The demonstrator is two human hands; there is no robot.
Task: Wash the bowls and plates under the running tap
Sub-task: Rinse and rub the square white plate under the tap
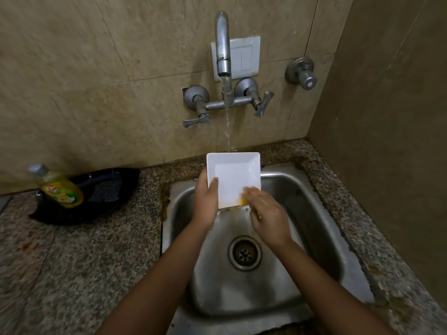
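Centrally: square white plate [233, 177], left hand [205, 201] grip on its left edge; right hand [266, 213] fingers flat, rubbing its lower-right corner; tap [223, 44] water striking its top edge.

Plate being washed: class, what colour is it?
White, with a yellow smear at its lower right corner; the plate shows in the head view.

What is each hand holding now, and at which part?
The left hand holds the white square plate by its left edge, thumb on top. The right hand rubs the plate's lower right corner; whether it holds something yellow there cannot be told.
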